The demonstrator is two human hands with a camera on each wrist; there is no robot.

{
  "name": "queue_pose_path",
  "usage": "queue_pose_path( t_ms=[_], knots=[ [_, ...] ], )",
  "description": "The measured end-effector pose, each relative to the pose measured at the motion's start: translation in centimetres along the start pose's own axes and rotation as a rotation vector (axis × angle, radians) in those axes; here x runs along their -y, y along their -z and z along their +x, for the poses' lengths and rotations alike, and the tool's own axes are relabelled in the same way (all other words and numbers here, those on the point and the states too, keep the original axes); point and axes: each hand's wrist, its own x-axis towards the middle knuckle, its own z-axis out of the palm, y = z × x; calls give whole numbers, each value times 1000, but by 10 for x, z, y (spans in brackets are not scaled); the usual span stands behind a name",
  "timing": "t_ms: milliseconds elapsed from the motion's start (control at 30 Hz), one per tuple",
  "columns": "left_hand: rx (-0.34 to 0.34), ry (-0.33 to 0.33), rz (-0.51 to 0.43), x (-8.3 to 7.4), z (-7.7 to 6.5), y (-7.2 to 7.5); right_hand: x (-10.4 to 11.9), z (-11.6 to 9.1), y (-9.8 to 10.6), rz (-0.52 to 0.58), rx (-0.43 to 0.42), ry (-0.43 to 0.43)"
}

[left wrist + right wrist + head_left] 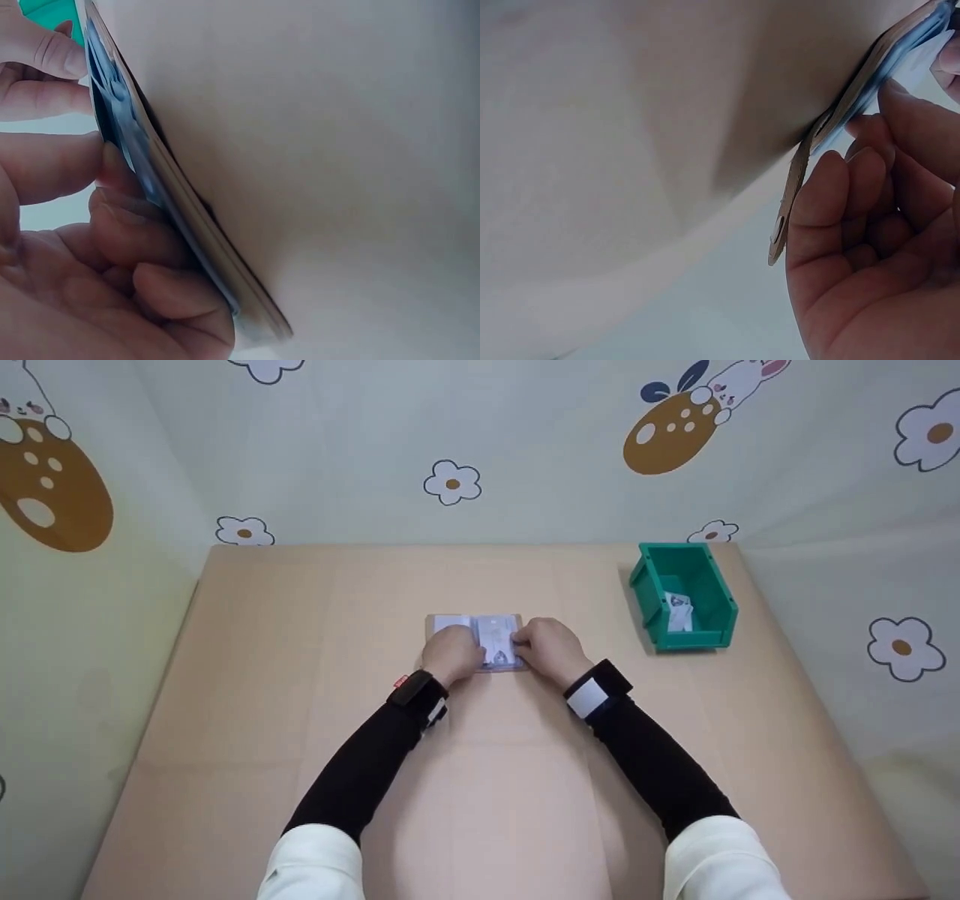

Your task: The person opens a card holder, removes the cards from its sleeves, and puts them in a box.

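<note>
A small tan card holder [430, 625] lies open on the table, with clear plastic sleeves inside. On its right page shows a white printed card [495, 636]. My left hand [451, 654] lies over the left page, and its thumb and index finger pinch the sleeve edge near the middle. From the right, my right hand [553, 649] pinches the outer edge of the right page with thumb and index finger; I cannot tell whether card or sleeve is between them. A tan strap [789, 202] sticks out beside my right fingers in the right wrist view.
A green plastic bin [694, 642] stands at the back right with several white printed cards [679, 613] inside. Brown board covers the table [247, 660]. Patterned cloth walls [360, 450] rise behind and at both sides.
</note>
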Motion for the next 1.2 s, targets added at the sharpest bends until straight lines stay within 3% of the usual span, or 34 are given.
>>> queue_pose_path(
  t_ms=[367, 1200],
  knots=[
    [14, 22, -23, 5, -2, 5, 1, 0, -1, -13, 7, 4],
    [-9, -30, -149, 22, -11, 22, 0, -2, -1, -15, -8, 23]
  ],
)
